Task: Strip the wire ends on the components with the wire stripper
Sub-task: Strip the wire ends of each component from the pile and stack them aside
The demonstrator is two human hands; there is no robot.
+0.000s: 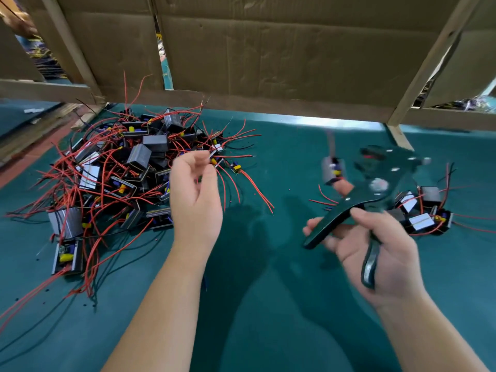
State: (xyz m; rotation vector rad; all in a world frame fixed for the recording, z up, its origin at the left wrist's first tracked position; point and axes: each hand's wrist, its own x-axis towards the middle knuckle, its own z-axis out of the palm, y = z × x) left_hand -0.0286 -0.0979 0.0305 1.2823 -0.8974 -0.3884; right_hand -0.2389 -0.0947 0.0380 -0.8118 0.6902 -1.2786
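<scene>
A big heap of black box components [118,167] with red and black wires lies on the left of the green mat. My left hand [196,197] is at the heap's right edge, its thumb and forefinger curled round a red wire [228,183] there. My right hand [381,245] grips the black handles of the wire stripper [375,189], whose head points up and away, blurred by motion. One blurred component [332,170] hangs just left of the stripper's head, touching neither hand. A smaller group of components [421,213] lies behind my right hand.
The green mat [268,264] covers the table. A cardboard wall [268,49] on a wooden frame stands across the back, with a wooden post [400,135] reaching down to the mat at the right. Small black and red insulation bits are scattered on the mat.
</scene>
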